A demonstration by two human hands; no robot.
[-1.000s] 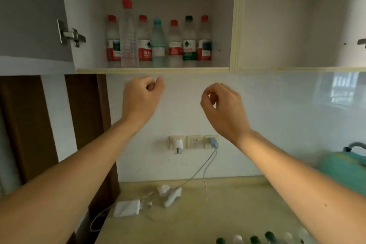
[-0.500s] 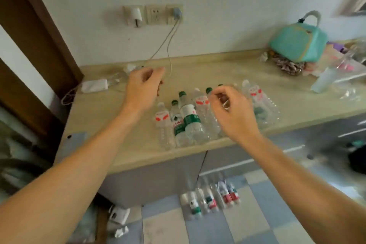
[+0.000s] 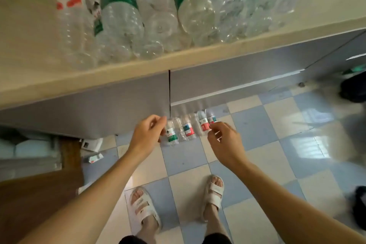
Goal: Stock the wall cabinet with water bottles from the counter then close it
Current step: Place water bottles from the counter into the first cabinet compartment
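1. Green-banded bottles [image 3: 118, 4] lying on the counter [image 3: 35, 65] carry white Chinese characters, too blurred to read.
2. A red-marked bottle [image 3: 69, 6] beside them shows no legible text.
3. Labels on the floor bottles [image 3: 188, 129] are too small to read.

Clear glossy plastic bottles [image 3: 122, 24] lie on a matt beige counter [image 3: 35, 77].

Clear water bottles [image 3: 118, 18] lie side by side on the beige counter [image 3: 29, 61], bases toward its edge

Bottles [image 3: 122, 16] on counter [image 3: 39, 61]; more bottles [image 3: 188, 129] on floor [image 3: 257, 154] below.
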